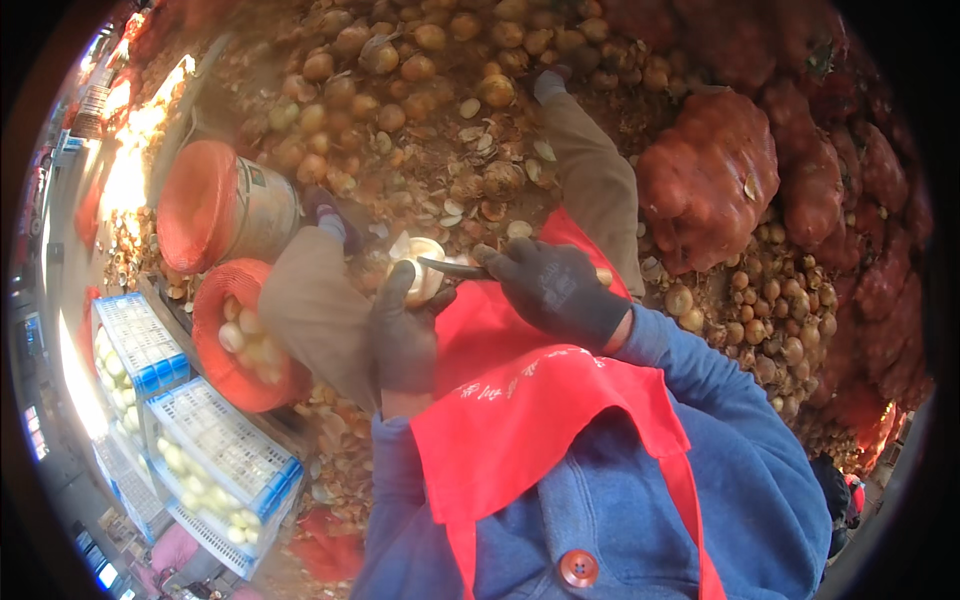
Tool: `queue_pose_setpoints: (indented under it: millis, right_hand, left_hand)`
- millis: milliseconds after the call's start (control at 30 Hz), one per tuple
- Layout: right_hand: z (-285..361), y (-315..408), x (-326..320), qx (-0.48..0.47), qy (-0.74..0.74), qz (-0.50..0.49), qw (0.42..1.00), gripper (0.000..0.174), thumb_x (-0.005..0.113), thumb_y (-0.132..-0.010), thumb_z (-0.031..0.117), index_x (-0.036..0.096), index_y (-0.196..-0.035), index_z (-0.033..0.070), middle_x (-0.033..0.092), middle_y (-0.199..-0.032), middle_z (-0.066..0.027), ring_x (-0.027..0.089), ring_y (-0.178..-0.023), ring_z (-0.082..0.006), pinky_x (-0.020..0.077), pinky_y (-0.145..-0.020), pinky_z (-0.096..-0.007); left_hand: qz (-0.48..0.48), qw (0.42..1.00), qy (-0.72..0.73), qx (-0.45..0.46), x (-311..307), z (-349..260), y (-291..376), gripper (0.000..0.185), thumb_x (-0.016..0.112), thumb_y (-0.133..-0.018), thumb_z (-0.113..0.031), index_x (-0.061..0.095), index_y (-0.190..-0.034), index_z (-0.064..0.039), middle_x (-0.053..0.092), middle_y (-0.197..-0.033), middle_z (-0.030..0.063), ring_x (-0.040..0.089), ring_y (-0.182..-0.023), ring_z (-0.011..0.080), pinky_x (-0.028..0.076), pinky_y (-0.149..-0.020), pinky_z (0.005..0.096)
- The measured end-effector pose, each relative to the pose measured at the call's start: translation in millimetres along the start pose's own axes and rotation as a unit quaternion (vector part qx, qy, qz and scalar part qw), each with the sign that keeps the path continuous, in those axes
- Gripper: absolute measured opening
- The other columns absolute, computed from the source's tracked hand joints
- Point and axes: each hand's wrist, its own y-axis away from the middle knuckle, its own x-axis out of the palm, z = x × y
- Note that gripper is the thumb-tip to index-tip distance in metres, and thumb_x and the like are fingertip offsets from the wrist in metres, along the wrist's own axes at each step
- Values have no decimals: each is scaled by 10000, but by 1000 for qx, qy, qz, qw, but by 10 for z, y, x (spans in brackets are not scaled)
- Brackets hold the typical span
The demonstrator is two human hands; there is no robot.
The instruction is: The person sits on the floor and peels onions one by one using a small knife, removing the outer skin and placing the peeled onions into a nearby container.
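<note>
Both hands wear dark gloves. My left hand holds a pale, partly peeled onion from below, its thumb against the near side. Gripped in my right hand is a knife with a curved blade; its tip points left and lies at the onion's upper edge. The end of a wooden handle shows beyond the fist. A red apron covers the lap below the hands. Loose skins and cut onion pieces lie on the ground just beyond the onion.
Unpeeled onions are heaped ahead. At left stand a bucket topped with red mesh, a red mesh-rimmed container of peeled onions, and white-and-blue crates with peeled onions. Full red mesh sacks lie at right, beside more onions.
</note>
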Motion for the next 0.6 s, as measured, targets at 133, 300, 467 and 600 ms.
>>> queue_pose_setpoints:
  millis: [133, 300, 467, 600]
  right_hand:
    - [55, 37, 40, 12, 17, 3, 1000, 416, 586, -925, 170, 605, -1338, 126, 623, -945, -82, 685, -760, -229, 511, -548, -412]
    - [60, 87, 147, 27, -23, -29, 999, 391, 605, -907, 145, 624, -1297, 115, 640, -876, -107, 679, -688, -256, 506, -545, -430]
    - [-116, -44, 201, 133, -341, 48, 929, 342, 599, -923, 117, 698, -1244, 56, 678, -771, -94, 686, -642, -204, 508, -533, -387]
    - [-190, -78, 162, 297, -585, 156, 739, 388, 591, -954, 140, 690, -1314, 36, 671, -762, -31, 648, -597, -116, 486, -497, -304]
  left_hand:
    - [10, 997, -62, 42, 38, 1, 97, 349, 608, -1023, -261, 611, -1276, -22, 653, -1239, 66, 663, -1086, 206, 596, -825, 365]
    - [4, 986, -147, 79, 65, 42, 167, 374, 581, -1027, -272, 602, -1288, -4, 646, -1233, 94, 668, -1069, 201, 593, -839, 355]
    - [31, 998, -57, 16, -51, 93, 95, 477, 685, -939, -260, 586, -1329, -4, 689, -1205, 156, 704, -1045, 281, 619, -785, 418]
    - [59, 984, -153, 69, -142, 205, 33, 532, 679, -914, -222, 548, -1374, 10, 677, -1228, 172, 701, -1055, 318, 618, -804, 424]
